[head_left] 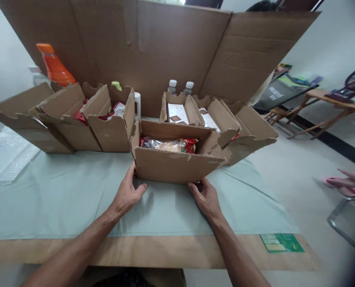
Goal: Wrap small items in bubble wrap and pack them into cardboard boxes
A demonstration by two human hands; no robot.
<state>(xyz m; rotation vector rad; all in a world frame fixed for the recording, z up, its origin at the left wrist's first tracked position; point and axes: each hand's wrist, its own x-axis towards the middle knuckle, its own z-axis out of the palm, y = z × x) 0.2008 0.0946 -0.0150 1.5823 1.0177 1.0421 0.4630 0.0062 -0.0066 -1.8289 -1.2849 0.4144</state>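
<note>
An open cardboard box (171, 166) sits sideways in front of me, its top edges roughly cut. Inside it lies a food packet in clear and red wrapping (171, 145). My left hand (128, 193) is at the box's lower left end, its fingers partly hidden along that side and the thumb apart from the front wall. At the lower right, my right hand (206, 198) grips the bottom edge, with fingertips hidden behind or under it. Whether the box is slightly raised off the light green cloth (75, 199) I cannot tell.
Cardboard bins with packets (111, 131) stand at the left; more bins (195, 109) hold white boxes behind right. An orange bottle (56, 65) and white-capped bottles (188, 87) stand behind them, before a tall cardboard panel (177, 48). Bubble wrap (11, 153) lies left. Another person's foot (344, 182) shows right.
</note>
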